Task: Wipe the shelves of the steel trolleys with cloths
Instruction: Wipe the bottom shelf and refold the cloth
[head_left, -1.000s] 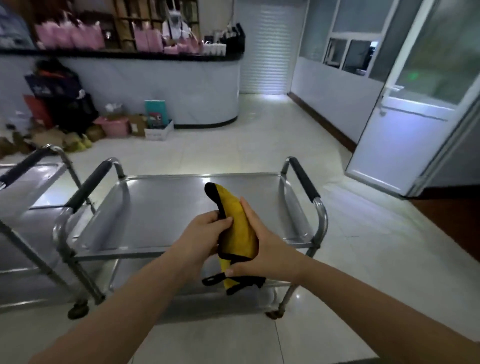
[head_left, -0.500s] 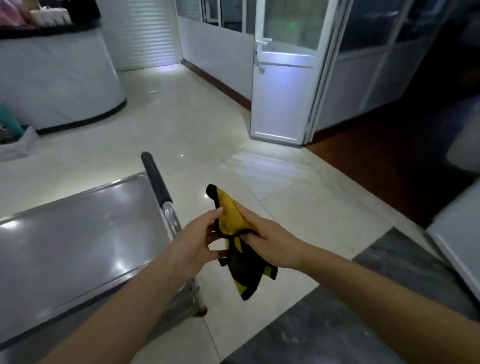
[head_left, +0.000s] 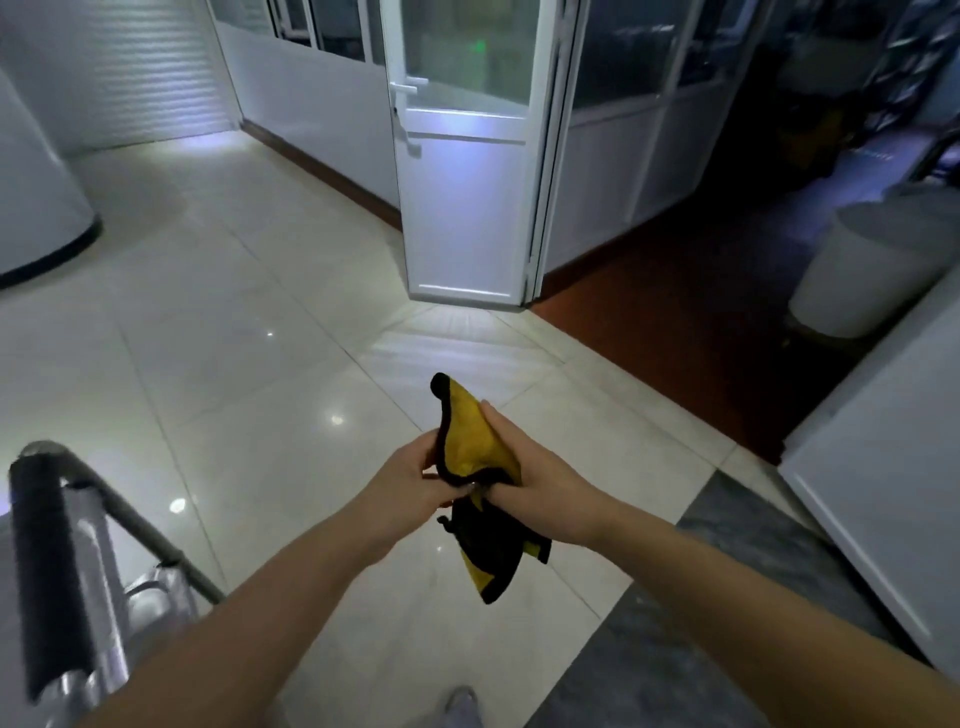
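Yellow cloth between both hands, trolley far left.

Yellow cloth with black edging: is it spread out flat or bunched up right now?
Bunched up. The yellow cloth with black edging is gathered between both hands, left hand and right hand, one end hanging loose below them.

White door ajar ahead on pale tiled floor; white bin at right; roller shutter at far left.
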